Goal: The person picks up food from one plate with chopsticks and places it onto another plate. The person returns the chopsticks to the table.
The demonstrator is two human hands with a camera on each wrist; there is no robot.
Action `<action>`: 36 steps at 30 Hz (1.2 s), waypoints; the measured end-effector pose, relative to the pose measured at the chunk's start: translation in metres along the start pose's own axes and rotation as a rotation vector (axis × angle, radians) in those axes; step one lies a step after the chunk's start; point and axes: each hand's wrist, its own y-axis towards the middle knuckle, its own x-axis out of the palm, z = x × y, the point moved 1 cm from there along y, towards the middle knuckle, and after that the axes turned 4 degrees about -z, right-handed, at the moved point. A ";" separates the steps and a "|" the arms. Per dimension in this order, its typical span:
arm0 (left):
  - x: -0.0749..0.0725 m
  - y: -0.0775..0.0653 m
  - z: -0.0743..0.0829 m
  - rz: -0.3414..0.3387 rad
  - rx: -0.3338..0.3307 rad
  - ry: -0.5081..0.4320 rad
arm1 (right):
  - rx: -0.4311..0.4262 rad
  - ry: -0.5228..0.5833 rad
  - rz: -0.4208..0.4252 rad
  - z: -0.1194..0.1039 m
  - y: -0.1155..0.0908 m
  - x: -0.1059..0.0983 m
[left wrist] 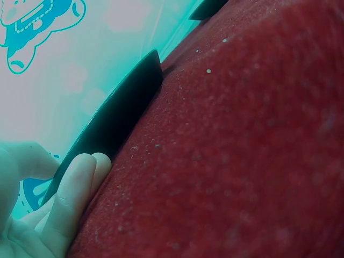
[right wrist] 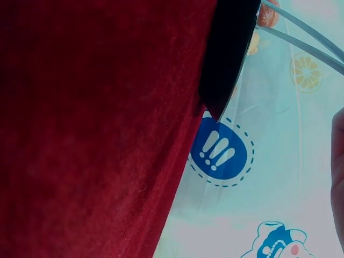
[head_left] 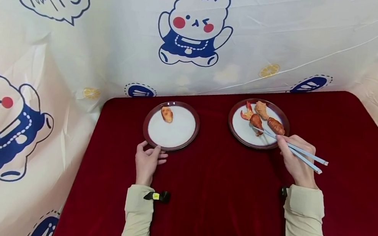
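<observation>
My right hand (head_left: pixel 298 156) holds a pair of pale blue chopsticks (head_left: pixel 306 153). Their tips reach a glossy brown drumstick (head_left: pixel 256 121) on the right plate (head_left: pixel 239 133), which is white with a brown rim. Around that drumstick lie a lighter fried drumstick (head_left: pixel 261 109), a browned wing-like piece (head_left: pixel 275 126) and a red and yellow claw-like piece (head_left: pixel 247 112). My left hand (head_left: pixel 147 163) grips the near rim of the left plate (head_left: pixel 175 134); the left wrist view shows fingers against its dark side (left wrist: pixel 121 118). One golden-brown food piece (head_left: pixel 166 114) sits on this plate.
Both plates stand on a dark red cloth-covered table (head_left: pixel 215 197), toward its back edge. A white curtain with printed bears (head_left: pixel 195 26) hangs behind and at the sides. Black bands with small cameras (head_left: pixel 164 196) sit at the wrists.
</observation>
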 end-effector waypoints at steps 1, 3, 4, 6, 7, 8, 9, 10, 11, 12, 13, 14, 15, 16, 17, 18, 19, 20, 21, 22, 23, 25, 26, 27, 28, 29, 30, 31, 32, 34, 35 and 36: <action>0.000 0.000 0.000 0.002 -0.002 0.000 | 0.001 0.002 0.002 0.000 0.000 0.000; -0.001 -0.001 0.000 0.003 -0.007 0.005 | 0.008 0.001 0.007 -0.001 0.000 0.001; -0.001 0.000 0.000 0.003 -0.010 0.007 | 0.011 0.000 0.010 -0.001 -0.001 0.001; -0.002 0.000 0.000 0.005 -0.012 0.007 | 0.024 -0.001 0.015 -0.002 -0.001 0.001; -0.002 0.000 0.000 0.006 -0.011 0.007 | 0.033 -0.002 0.016 -0.002 -0.001 0.001; -0.002 0.000 0.000 0.007 -0.010 0.008 | 0.043 -0.004 0.015 -0.002 -0.001 0.001; -0.002 0.000 0.001 0.008 -0.010 0.008 | 0.052 -0.005 0.015 -0.002 -0.001 0.001; -0.002 0.000 0.001 0.009 -0.010 0.007 | 0.059 -0.005 0.014 -0.002 -0.001 0.001; -0.002 0.000 0.001 0.011 -0.008 0.007 | 0.065 -0.004 0.014 -0.002 -0.001 0.001; -0.002 0.000 0.001 0.011 -0.007 0.008 | 0.070 -0.004 0.012 -0.002 -0.001 0.001; -0.002 0.000 0.001 0.012 -0.006 0.008 | 0.073 -0.006 0.012 -0.002 -0.002 0.001; -0.002 0.000 0.001 0.011 -0.006 0.008 | 0.074 -0.006 0.013 -0.002 -0.002 0.001; -0.002 0.000 0.001 0.011 -0.006 0.008 | 0.074 -0.006 0.013 -0.002 -0.002 0.001; -0.002 0.000 0.001 0.010 -0.005 0.007 | 0.074 -0.007 0.015 -0.002 -0.002 0.000; -0.002 0.000 0.001 0.009 -0.005 0.007 | 0.073 -0.007 0.015 -0.002 -0.002 0.000; -0.002 0.000 0.001 0.007 -0.006 0.006 | 0.073 -0.005 0.017 -0.003 -0.003 0.000; -0.002 0.000 0.001 0.005 -0.006 0.007 | 0.072 -0.002 0.018 -0.003 -0.003 0.000; -0.002 0.001 0.001 0.003 -0.007 0.005 | 0.071 0.002 0.019 -0.003 -0.003 0.000; -0.001 0.001 0.001 0.001 -0.008 0.003 | 0.071 0.004 0.021 -0.004 -0.003 0.000; -0.001 0.001 0.001 0.000 -0.009 0.003 | 0.071 0.010 0.022 -0.004 -0.003 -0.001; -0.001 0.001 0.001 -0.001 -0.010 0.002 | 0.072 0.018 0.024 -0.005 -0.004 -0.001; 0.000 0.000 0.000 -0.002 -0.011 -0.002 | 0.073 0.027 0.027 -0.005 -0.004 -0.001; -0.001 0.000 0.000 -0.001 -0.010 -0.004 | 0.074 0.031 0.029 -0.006 -0.004 -0.001; -0.001 0.000 0.000 -0.001 -0.009 -0.001 | 0.074 0.032 0.031 -0.006 -0.004 -0.001; -0.001 0.000 0.000 0.000 -0.009 -0.004 | 0.074 0.034 0.033 -0.006 -0.004 0.000; -0.001 0.000 0.000 0.000 -0.008 -0.010 | 0.072 0.034 0.035 -0.006 -0.004 0.000; -0.001 0.000 0.000 0.000 -0.008 -0.015 | 0.070 0.033 0.037 -0.006 -0.004 0.001; -0.001 0.001 0.000 -0.001 -0.007 -0.011 | 0.070 0.032 0.038 -0.006 -0.004 0.001; -0.001 0.001 0.000 -0.002 -0.005 -0.009 | 0.067 0.033 0.040 -0.006 -0.004 0.002; -0.001 0.001 0.000 -0.003 -0.004 -0.008 | 0.065 0.037 0.039 -0.007 -0.004 0.003; -0.001 0.001 0.000 -0.004 -0.002 -0.005 | 0.066 0.040 0.039 -0.007 -0.004 0.003; -0.001 0.001 0.000 -0.004 0.000 -0.001 | 0.067 0.043 0.038 -0.007 -0.004 0.004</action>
